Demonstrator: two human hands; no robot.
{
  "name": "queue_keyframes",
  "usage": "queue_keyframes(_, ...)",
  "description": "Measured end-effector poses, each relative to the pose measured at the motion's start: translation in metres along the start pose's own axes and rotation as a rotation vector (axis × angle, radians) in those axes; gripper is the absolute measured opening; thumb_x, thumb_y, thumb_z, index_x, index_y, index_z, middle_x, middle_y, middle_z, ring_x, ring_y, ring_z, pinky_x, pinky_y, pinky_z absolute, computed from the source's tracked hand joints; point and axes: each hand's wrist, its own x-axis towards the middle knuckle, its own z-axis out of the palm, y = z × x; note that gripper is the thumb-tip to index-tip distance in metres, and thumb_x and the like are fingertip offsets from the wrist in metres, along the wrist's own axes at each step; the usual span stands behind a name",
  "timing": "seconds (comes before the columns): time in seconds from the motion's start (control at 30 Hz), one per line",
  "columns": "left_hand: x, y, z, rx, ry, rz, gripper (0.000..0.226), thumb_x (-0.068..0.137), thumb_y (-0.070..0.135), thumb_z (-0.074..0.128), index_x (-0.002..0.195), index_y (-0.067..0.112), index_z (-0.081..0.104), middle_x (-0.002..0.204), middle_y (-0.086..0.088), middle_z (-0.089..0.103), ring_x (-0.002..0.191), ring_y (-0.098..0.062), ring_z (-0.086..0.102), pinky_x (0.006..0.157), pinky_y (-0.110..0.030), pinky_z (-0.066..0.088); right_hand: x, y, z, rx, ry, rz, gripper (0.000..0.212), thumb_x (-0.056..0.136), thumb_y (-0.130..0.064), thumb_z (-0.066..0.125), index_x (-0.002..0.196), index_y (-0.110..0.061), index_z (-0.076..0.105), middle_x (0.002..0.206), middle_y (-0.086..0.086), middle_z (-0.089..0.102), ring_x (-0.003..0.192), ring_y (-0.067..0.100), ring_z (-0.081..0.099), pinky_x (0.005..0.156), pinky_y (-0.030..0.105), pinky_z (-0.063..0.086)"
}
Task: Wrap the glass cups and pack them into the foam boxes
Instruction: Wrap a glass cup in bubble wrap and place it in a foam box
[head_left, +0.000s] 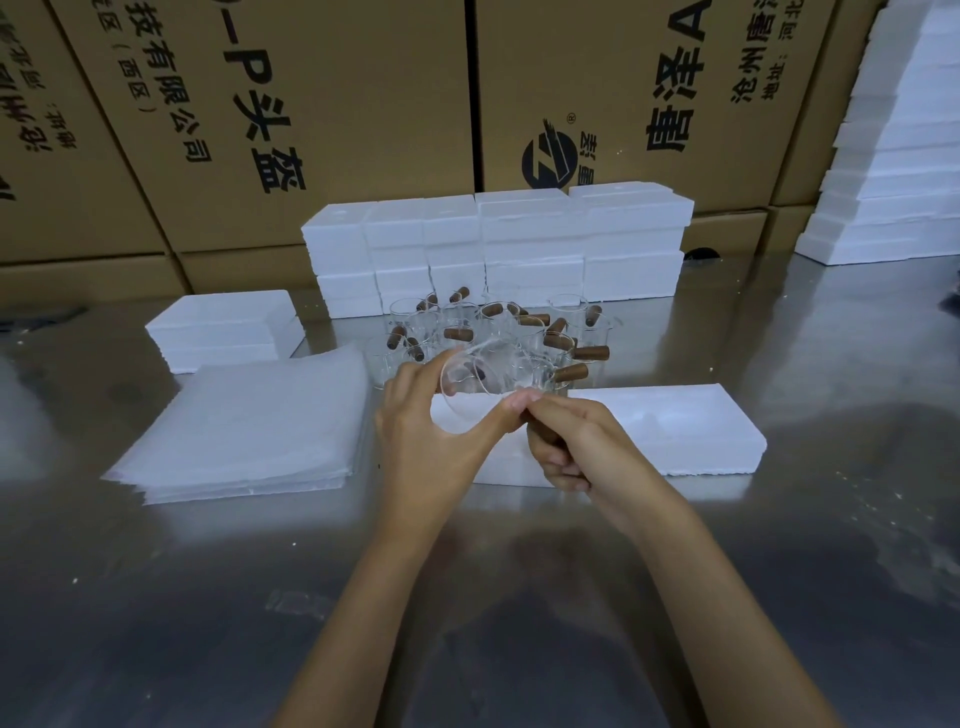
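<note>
An open foam box (675, 431) lies on the bench (519, 571); what it holds cannot be made out. Above its left end, the left hand (431, 441) grasps a glass cup (478, 382) between thumb and fingers, while the right hand (571, 447) curls around its brown handle. More cups (498, 332) cluster behind.

Big brown cardboard boxes (322, 104) stand in a row at the back, with black writing and a round black logo (549, 162) on them; they stand behind the shiny metal table (156, 597); the table has small white crumbs (852, 499) scattered on its right side.
</note>
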Motion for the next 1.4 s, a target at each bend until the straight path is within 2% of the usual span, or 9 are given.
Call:
queue_keyframes(0.13,0.018,-0.012,-0.022,-0.004,0.081,-0.007,0.047,0.082,0.068,0.064,0.119,0.039,0.066,0.109,0.023,0.062,0.117,-0.01,0.053,0.108,-0.045,0.041,0.005,0.003,-0.002,0.176,0.066,0.003,0.032,0.103,-0.033,0.047,0.086,-0.01,0.062,0.054,0.0,0.034,0.044,0.011,0.02,0.039,0.021,0.017)
queue_keyframes(0.27,0.043,-0.06,-0.064,0.376,0.306,-0.15,0.027,0.098,0.017,0.057,0.12,0.009,0.07,0.125,-0.014,0.066,0.121,-0.036,0.053,0.108,-0.048,0.036,0.008,0.004,-0.008,0.265,0.19,-0.02,0.032,0.104,-0.032,0.046,0.09,-0.008,0.062,0.054,-0.001,0.037,0.043,0.009,0.022,0.036,0.019,0.018)
queue_keyframes(0.37,0.05,-0.086,-0.073,0.471,0.205,-0.414,0.031,0.1,0.019,0.059,0.127,0.006,0.067,0.136,-0.018,0.06,0.128,-0.038,0.047,0.112,-0.048,0.034,0.008,0.004,-0.012,0.344,0.205,-0.018,0.032,0.104,-0.032,0.045,0.091,-0.006,0.06,0.054,-0.001,0.037,0.041,0.008,0.023,0.034,0.019,0.017)
queue_keyframes(0.53,0.05,-0.089,-0.068,0.567,0.235,-0.375,0.018,0.097,0.011,0.061,0.105,0.004,0.076,0.119,-0.021,0.067,0.113,-0.04,0.054,0.1,-0.048,0.044,0.009,0.005,-0.013,0.338,0.218,0.006,0.032,0.103,-0.033,0.046,0.095,-0.005,0.06,0.053,-0.001,0.038,0.04,0.008,0.025,0.034,0.019,0.018)
queue_keyframes(0.63,0.052,-0.084,-0.072,0.478,0.302,-0.352,0.018,0.098,0.011,0.06,0.106,0.004,0.074,0.121,-0.019,0.066,0.116,-0.037,0.053,0.102,-0.047,0.042,0.01,0.005,-0.013,0.344,0.235,0.008,0.031,0.103,-0.032,0.046,0.098,-0.004,0.059,0.053,-0.001,0.039,0.04,0.008,0.026,0.034,0.02,0.019)
queue_keyframes(0.77,0.053,-0.065,-0.077,0.15,0.375,-0.303,0.013,0.1,0.016,0.058,0.104,0.015,0.07,0.12,-0.007,0.064,0.104,-0.02,0.055,0.088,-0.03,0.042,0.009,0.003,-0.014,0.362,0.232,-0.009,0.028,0.103,-0.03,0.046,0.097,-0.005,0.058,0.056,0.0,0.04,0.042,0.009,0.028,0.035,0.02,0.021)
queue_keyframes(1.07,0.036,-0.026,-0.043,-0.093,0.177,-0.213,0.016,0.096,0.017,0.064,0.086,0.028,0.069,0.101,0.005,0.065,0.081,-0.001,0.055,0.077,-0.027,0.047,-0.002,-0.007,0.011,0.319,-0.017,-0.18,0.022,0.093,-0.036,0.054,0.093,-0.016,0.063,0.066,0.0,0.051,0.05,0.011,0.037,0.039,0.021,0.025)
queue_keyframes(1.2,0.033,-0.023,-0.034,-0.195,0.077,-0.275,0.016,0.096,0.022,0.067,0.084,0.032,0.07,0.094,0.016,0.068,0.084,0.002,0.057,0.066,-0.004,0.042,-0.003,-0.005,0.014,-0.033,0.134,-0.253,0.019,0.1,-0.028,0.055,0.094,-0.011,0.061,0.063,-0.003,0.053,0.051,0.01,0.041,0.046,0.019,0.032)
queue_keyframes(1.4,0.032,-0.024,-0.036,-0.413,0.119,-0.387,0.014,0.096,0.023,0.067,0.087,0.031,0.073,0.087,0.021,0.072,0.084,0.008,0.063,0.077,-0.01,0.045,-0.002,0.004,0.009,-0.595,0.255,-0.311,0.015,0.097,-0.031,0.057,0.085,-0.023,0.056,0.058,-0.018,0.054,0.056,0.005,0.046,0.056,0.023,0.034)
